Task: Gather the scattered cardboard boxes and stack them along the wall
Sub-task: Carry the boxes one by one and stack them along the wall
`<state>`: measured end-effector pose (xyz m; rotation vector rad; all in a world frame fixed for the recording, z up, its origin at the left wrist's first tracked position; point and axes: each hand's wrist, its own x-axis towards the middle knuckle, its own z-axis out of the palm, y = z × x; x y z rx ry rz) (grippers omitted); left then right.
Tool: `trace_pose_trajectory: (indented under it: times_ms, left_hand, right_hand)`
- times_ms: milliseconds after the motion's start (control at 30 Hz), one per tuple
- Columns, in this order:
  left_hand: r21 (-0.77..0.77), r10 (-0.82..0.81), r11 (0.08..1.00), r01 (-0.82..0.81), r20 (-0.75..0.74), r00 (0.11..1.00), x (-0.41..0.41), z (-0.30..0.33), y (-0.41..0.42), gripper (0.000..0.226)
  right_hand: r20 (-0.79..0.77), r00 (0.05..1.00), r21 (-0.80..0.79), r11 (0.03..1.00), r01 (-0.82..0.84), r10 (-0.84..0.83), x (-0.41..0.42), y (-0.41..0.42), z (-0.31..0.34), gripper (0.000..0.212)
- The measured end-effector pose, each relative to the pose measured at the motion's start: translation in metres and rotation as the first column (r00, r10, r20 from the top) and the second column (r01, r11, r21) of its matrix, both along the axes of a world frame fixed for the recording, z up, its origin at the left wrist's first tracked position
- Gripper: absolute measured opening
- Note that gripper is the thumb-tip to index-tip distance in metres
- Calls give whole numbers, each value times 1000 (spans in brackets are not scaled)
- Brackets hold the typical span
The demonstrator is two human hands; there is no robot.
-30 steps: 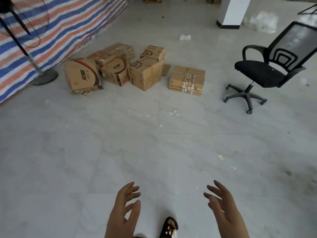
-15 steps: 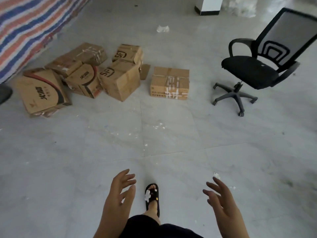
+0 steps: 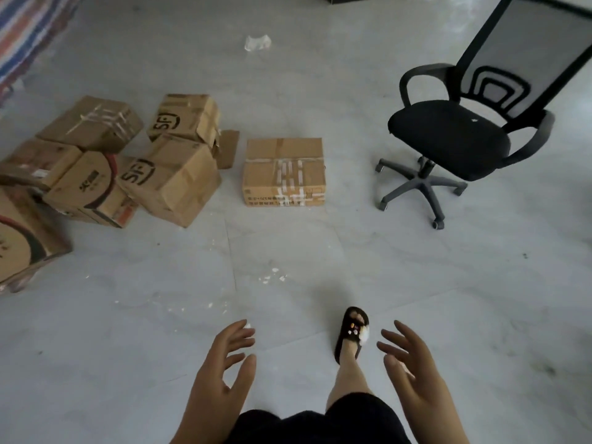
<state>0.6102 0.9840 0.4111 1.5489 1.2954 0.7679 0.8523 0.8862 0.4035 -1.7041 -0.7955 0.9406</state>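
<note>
seven cardboard boxes lie on the pale tiled floor [image 3: 288, 75]: one taped flat box [image 3: 284, 172] alone in the middle, and six crowded together at the left, namely two printed sf boxes, the far sf box [image 3: 184, 118] touching the near sf box [image 3: 169, 181], a taped box [image 3: 91, 123] behind them, a box with a red arc [image 3: 83, 190], a plain box [image 3: 35, 161] beside it, and a large box [image 3: 22, 241] cut off by the left edge. one loose cardboard flap [image 3: 228, 149] lies between the sf boxes and the flat box. one black office chair [image 3: 455, 136] stands at the right, well apart from the boxes; one crumpled plastic scrap [image 3: 257, 42] lies farther back; a striped tarp [image 3: 22, 30] fills the top left corner. the left hand [image 3: 221, 370] and right hand [image 3: 413, 373] reach forward low in view, palms turned toward each other, fingers spread and slightly bent, holding nothing. one foot in a black sandal [image 3: 351, 333] is planted between them
</note>
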Motion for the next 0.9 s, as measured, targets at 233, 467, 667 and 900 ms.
trace_pose_trajectory:
  times_ms: [233,467,667,900]
  left_hand:
    - [9,73,997,-73,36,997,147,2,125,39]
    - [-13,137,991,-136,28,990,236,7,225,40]
    - [-37,225,974,-224,19,974,288,-7,346,39]
    - [0,217,976,-217,32,976,328,14,524,41]
  right_hand:
    - [83,995,18,998,-63,61,158,145,17,42]
    - [88,970,-56,974,-222,226,246,261,7,68]
    - [130,954,-79,962,-262,270,298,389,-10,56]
    - [153,955,-38,967,-252,255,345,565,4,42]
